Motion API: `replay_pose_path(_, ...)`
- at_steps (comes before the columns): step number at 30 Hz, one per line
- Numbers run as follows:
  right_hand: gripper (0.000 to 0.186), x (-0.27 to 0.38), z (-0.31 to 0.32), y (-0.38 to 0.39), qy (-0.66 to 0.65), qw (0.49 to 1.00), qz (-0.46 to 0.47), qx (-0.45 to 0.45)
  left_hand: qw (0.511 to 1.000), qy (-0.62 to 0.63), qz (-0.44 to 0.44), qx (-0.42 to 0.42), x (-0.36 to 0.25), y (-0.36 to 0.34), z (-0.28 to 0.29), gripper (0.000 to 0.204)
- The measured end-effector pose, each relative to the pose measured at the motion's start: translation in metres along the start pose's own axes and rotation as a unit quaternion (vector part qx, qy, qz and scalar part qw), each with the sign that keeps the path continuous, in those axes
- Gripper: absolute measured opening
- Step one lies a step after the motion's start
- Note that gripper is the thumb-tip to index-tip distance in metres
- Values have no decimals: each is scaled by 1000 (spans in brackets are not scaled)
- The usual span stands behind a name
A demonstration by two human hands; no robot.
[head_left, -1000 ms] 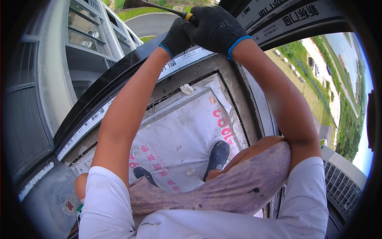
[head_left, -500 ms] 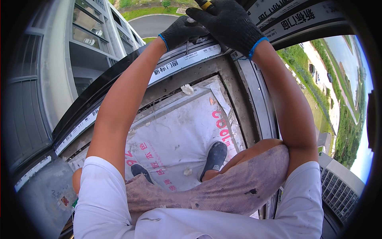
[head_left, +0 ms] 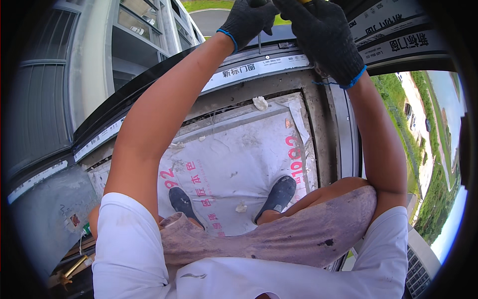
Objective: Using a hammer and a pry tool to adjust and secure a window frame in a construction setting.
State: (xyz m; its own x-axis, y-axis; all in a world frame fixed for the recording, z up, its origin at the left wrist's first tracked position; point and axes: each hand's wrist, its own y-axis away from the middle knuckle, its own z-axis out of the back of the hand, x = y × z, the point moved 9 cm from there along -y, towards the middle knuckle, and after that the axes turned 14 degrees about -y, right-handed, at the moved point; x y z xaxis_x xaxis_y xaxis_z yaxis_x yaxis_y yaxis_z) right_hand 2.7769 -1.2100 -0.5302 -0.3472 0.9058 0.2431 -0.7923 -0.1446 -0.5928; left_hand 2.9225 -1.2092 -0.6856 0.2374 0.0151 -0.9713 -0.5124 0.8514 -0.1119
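My left hand (head_left: 248, 24), in a black knit glove with a blue cuff, is closed round a tool with a thin metal shaft (head_left: 259, 44). The shaft points down at the dark window frame (head_left: 274, 54), and the tool's upper end is cut off by the picture's top edge. Just right of it, my right hand (head_left: 326, 42), gloved alike, grips a handle with a yellow part (head_left: 303, 1). The rest of that tool is out of view, so I cannot tell its kind. A white printed protective strip (head_left: 259, 69) runs along the frame below both hands.
Printed white sheeting (head_left: 234, 164) covers the floor under my dark shoes (head_left: 276, 197). A white lump (head_left: 260, 103) lies near the sill. Taped frame profiles (head_left: 398, 42) stand at upper right. Beyond the frame are a grey building (head_left: 92, 65), a road and greenery far below.
The view has shifted, so the frame and floor sit lower and further right. My hands have drawn apart a little, and the tool's shaft shows more clearly below my left hand.
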Motion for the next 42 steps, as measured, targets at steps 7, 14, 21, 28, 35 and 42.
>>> replay_pose_path(7, 52, -20, -106, 12, -414, 835, -361, 16, 932, 39, 100, -346, 9, 179, 318, 40)
replay_pose_path(14, 53, 31, -196, -8, -423, 795, -413, 138, 867, 158, 46, -471, 56, 270, 337, 35)
replay_pose_path(21, 54, 60, -200, -22, -395, 846, -327, 144, 873, 135, 16, -468, 71, 252, 292, 38)
replay_pose_path(28, 55, 53, -182, -21, -322, 856, -361, 180, 889, 118, 19, -441, 69, 248, 295, 35)
replay_pose_path(35, 57, 55, -185, -22, -330, 849, -369, 187, 903, 111, 14, -414, 63, 248, 290, 35)
replay_pose_path(42, 56, 58, -192, -17, -324, 841, -389, 190, 919, 56, -34, -388, 47, 248, 278, 32)
